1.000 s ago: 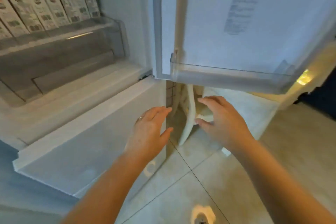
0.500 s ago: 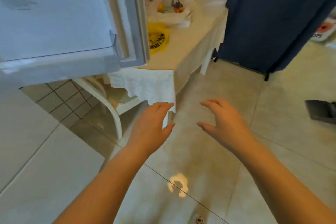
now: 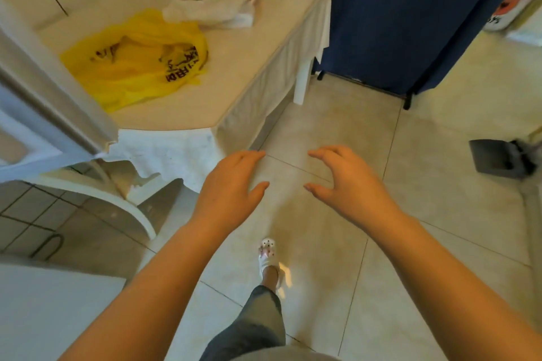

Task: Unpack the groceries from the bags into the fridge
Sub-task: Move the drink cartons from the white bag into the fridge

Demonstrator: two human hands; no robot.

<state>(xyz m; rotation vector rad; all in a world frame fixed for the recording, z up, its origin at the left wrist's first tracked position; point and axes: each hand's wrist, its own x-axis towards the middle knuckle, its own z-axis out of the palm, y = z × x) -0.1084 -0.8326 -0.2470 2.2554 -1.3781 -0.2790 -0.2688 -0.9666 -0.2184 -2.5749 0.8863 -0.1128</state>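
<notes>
Fingers (image 3: 249,155) of the left hand (image 3: 231,187) lay pressed together and nearly straight, thumb apart, holding nothing; fingers (image 3: 325,152) of the right hand (image 3: 349,182) were loosely curved and slightly spread, thumb held below them, also holding nothing. Both hands hung palm-down in the air above the tiled floor (image 3: 425,214), near each other but not touching, bare forearms running back toward the camera. Below them showed one foot in a white clog (image 3: 267,255) and a grey trouser leg (image 3: 252,328). Ahead and left stood a table (image 3: 234,67) under a white tablecloth (image 3: 164,152). On it lay a yellow plastic bag (image 3: 135,64) with dark lettering, flattened; its contents could not be made out. Just behind it, touching or nearly so, sat a white plastic bag (image 3: 211,6), open at the top, with orange and yellow fruit visible inside. Edge of the open fridge door (image 3: 44,91) crossed the left side, overlapping the table's near corner. A white chair (image 3: 117,199) sat partly under the table. Dark blue curtain (image 3: 410,14) hung right of the table; a grey dustpan (image 3: 495,158) lay on the floor at far right.
</notes>
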